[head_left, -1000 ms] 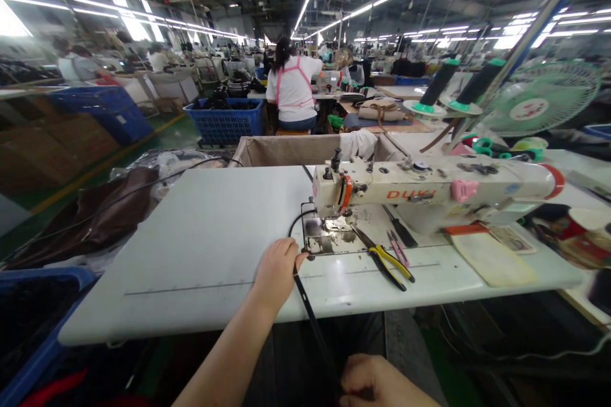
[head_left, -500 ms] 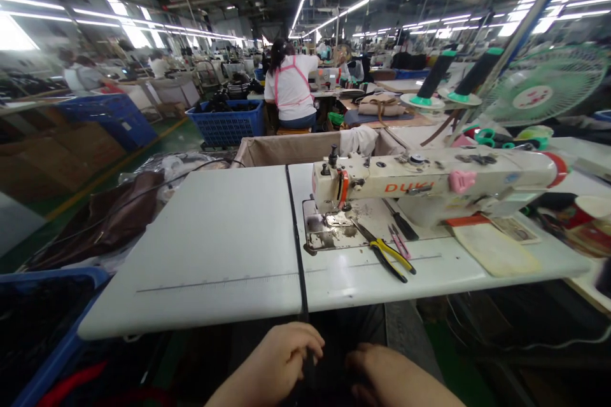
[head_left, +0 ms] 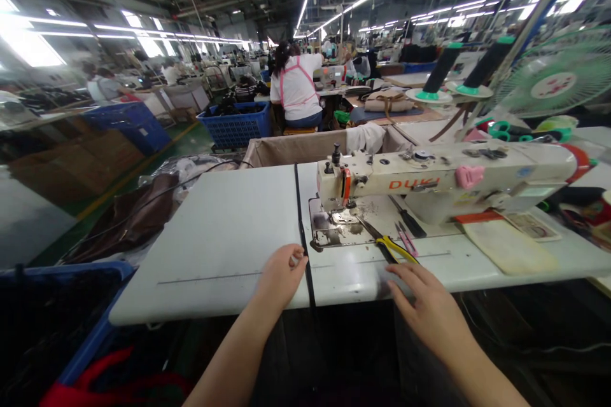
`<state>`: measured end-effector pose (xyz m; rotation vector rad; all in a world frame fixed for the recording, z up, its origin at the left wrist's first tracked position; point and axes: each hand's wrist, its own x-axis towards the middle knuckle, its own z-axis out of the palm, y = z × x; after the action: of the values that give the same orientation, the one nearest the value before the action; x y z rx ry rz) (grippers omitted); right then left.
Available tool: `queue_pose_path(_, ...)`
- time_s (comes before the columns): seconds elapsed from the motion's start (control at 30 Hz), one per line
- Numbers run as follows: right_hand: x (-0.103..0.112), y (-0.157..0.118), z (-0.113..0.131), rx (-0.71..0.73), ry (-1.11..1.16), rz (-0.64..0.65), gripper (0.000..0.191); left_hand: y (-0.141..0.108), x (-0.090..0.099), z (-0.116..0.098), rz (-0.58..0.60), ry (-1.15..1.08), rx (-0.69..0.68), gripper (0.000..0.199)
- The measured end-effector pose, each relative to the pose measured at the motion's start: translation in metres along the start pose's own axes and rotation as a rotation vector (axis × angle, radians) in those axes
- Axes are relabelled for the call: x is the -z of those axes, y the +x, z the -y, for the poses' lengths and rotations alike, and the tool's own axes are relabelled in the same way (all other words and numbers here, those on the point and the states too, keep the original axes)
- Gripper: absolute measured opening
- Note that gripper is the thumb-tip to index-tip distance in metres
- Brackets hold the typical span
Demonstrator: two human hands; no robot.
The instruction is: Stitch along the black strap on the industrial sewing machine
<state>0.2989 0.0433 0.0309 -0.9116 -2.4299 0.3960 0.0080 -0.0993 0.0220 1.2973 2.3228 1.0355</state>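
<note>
A long black strip (head_left: 299,203) runs front to back over the white tabletop (head_left: 229,216), left of the sewing machine (head_left: 391,184). My left hand (head_left: 285,270) is on the strip near the table's front, its fingers curled and pinched against it. Over the front edge, my right hand (head_left: 420,292) has its fingers apart and nothing in it, close to the handles of yellow-and-black pliers (head_left: 398,250). Pink snips (head_left: 405,238) and a black-handled tool (head_left: 411,221) lie beside the pliers.
A cream pad (head_left: 508,247) lies at the right. Behind the table stands a beige fabric bin (head_left: 272,151). Blue crates stand at the left, one at the front (head_left: 107,305). Thread cones (head_left: 442,70) and a green fan (head_left: 554,84) rise at the back right. A person sits ahead.
Both hands have risen from below the front edge to the table. My left hand has come to the strip, my right hand to the pliers. The view has shifted slightly.
</note>
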Motion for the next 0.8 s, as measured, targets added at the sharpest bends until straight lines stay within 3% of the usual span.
queue_pose_path(0.07, -0.004, 0.011, -0.010, 0.044, -0.180, -0.089, 0.040, 0.012, -0.012, 0.008, -0.164, 0.134, -0.023, 0.020)
queue_pose_path(0.13, -0.008, 0.019, -0.016, 0.047, -0.330, -0.111, 0.046, 0.025, -0.020, 0.011, -0.239, 0.234, -0.018, 0.028)
queue_pose_path(0.27, -0.016, 0.028, -0.020, -0.021, -0.481, -0.081, 0.053, 0.049, -0.026, 0.006, -0.218, 0.294, 0.049, 0.034)
queue_pose_path(0.43, -0.025, 0.030, -0.017, -0.047, -0.489, -0.071, 0.046, 0.070, -0.028, 0.003, -0.189, 0.258, 0.111, 0.017)
queue_pose_path(0.57, -0.030, 0.030, -0.019, -0.073, -0.488, -0.082, 0.045, 0.065, -0.026, 0.012, -0.216, 0.177, 0.051, 0.013)
queue_pose_path(0.8, -0.039, 0.036, -0.036, -0.181, -0.512, -0.185, 0.038, 0.030, -0.026, 0.027, -0.184, 0.136, -0.099, 0.023)
